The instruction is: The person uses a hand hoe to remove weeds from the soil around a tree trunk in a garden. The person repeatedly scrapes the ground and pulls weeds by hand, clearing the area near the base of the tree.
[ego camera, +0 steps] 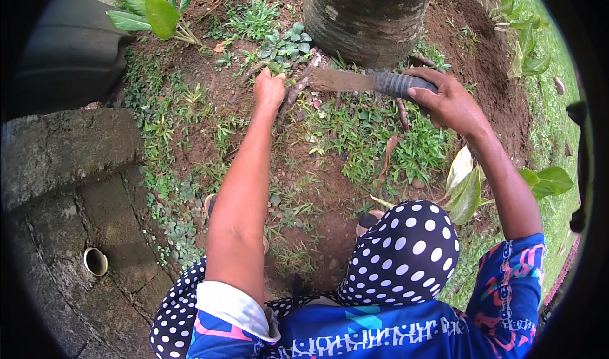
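My right hand grips the black ribbed handle of a broad flat blade that is coated in soil. The blade points left, just below the base of a tree trunk. My left hand is closed on small green leaves close to the blade's tip, beside an exposed root. Above that hand grows a clump of dark green leafy plants. Low weeds cover the soil below the blade. My fingertips partly hide what the left hand pinches.
Stone blocks and paving with a pipe opening lie at the left, under a large dark object. Broad-leaved plants stand at the upper left and near my right knee. A soil mound borders grass at the right.
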`<state>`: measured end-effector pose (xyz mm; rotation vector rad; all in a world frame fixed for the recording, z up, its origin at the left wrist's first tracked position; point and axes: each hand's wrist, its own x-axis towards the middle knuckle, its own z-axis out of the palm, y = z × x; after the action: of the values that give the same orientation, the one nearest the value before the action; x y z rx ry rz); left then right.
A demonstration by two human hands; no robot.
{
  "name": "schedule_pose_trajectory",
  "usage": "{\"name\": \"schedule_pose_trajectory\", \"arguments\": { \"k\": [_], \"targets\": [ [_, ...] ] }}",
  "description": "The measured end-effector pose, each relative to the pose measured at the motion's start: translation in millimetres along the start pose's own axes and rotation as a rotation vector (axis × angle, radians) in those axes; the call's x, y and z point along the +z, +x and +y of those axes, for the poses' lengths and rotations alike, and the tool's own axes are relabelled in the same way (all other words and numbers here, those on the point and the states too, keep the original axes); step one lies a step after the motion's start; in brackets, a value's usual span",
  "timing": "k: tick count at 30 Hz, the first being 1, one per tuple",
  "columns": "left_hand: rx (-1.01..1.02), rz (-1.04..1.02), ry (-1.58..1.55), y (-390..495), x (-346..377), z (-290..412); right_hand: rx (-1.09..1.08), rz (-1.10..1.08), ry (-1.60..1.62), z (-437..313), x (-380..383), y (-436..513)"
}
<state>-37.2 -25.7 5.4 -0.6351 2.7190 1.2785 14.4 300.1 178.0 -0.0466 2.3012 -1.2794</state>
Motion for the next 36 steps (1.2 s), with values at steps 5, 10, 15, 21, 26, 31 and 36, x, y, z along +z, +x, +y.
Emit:
{"name": "schedule_pose_trajectory", "arguments": {
  "k": [5,10,15,21,26,31,36],
  "targets": [
    [-0.058,0.088,0.332,14,-58,-2,0.103,0.099,0.015,-15,-44,-39],
    [0.282,0.022,0.721,9,-64,20,0.237,0.140,0.120,-16,-15,-29],
    [0.606,-0.138,0.634,14,-14,60,0.280,0.103,0.195,16,14,-24],
    [0.541,-0.085,0.525,50,18,57,0.245,0.022,0.255,38,10,-45],
    [0.365,-0.017,0.204,77,19,40,0.315,0.109,0.650,3,14,-52],
    [0.186,-0.003,0.241,81,17,41,0.281,0.097,0.591,-32,30,-6],
    [0.195,0.020,0.209,72,17,47,0.163,0.161,0.375,6,76,47]
  ]
}}
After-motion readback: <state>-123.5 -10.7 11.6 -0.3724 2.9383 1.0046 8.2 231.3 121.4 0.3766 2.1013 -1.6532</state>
